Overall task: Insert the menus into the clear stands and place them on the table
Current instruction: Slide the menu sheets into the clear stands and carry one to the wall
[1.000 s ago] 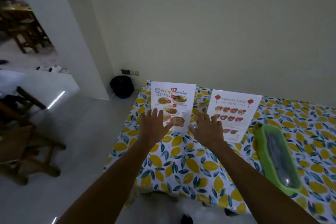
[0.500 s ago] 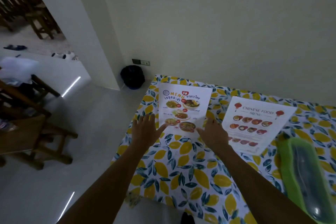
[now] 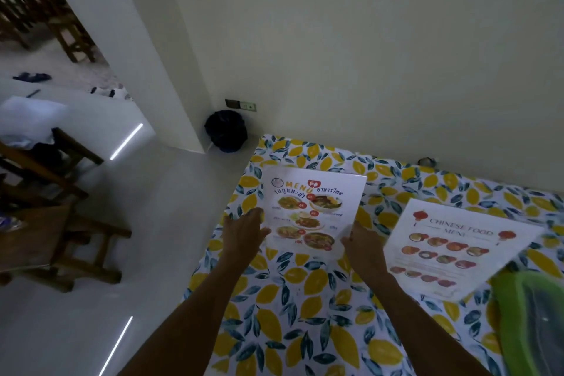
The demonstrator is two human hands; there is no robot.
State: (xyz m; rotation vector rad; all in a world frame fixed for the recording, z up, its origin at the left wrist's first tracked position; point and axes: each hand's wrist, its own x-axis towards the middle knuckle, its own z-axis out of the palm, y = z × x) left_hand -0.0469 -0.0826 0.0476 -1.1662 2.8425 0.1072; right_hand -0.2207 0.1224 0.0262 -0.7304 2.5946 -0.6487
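Observation:
The Thai food menu [image 3: 314, 207], a white sheet with dish photos, is at the far left corner of the lemon-print table [image 3: 305, 314]. My left hand [image 3: 244, 232] grips its lower left edge. My right hand [image 3: 363, 246] grips its lower right corner. The Chinese food menu [image 3: 457, 247] is to the right, apart from both hands. I cannot tell whether either menu sits in a clear stand.
A green lidded container [image 3: 531, 323] lies at the table's right, touching the Chinese menu's corner. The wall runs close behind the table. A black bin [image 3: 226, 131] stands on the floor past the table's left corner. Wooden chairs [image 3: 61, 223] stand at far left.
Both hands went from flat and spread above the table to closed on the Thai menu's lower edges. The view has shifted left and down.

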